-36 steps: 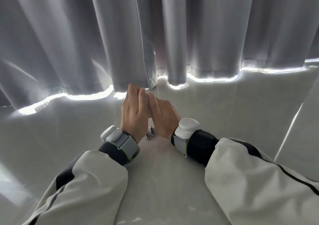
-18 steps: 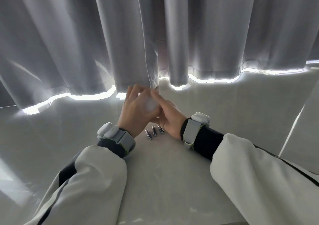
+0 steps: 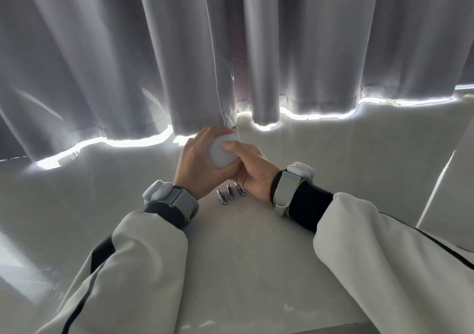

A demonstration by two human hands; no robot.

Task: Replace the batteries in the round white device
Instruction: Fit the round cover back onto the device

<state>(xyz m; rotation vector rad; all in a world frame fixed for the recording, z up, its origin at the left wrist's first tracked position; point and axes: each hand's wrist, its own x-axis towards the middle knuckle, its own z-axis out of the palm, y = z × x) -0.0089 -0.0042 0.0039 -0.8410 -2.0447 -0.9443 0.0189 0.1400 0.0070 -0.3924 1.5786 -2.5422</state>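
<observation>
A round white device (image 3: 220, 154) is held up just above the white table (image 3: 243, 256), its smooth domed face turned toward me. My left hand (image 3: 198, 164) cups it from the left and below. My right hand (image 3: 252, 170) grips it from the right, thumb pressed across its face. Three small dark batteries (image 3: 230, 192) lie side by side on the table directly below the hands, touching neither hand. The device's back side is hidden.
Grey curtains (image 3: 179, 51) hang just behind the hands, with bright light along their hem. A white panel (image 3: 448, 192) stands at the right. Both wrists wear strapped white sensor bands (image 3: 164, 197).
The hands went from pressed flat together to wrapped around the device, now turned so its white face shows. All three batteries have come into view beneath them.
</observation>
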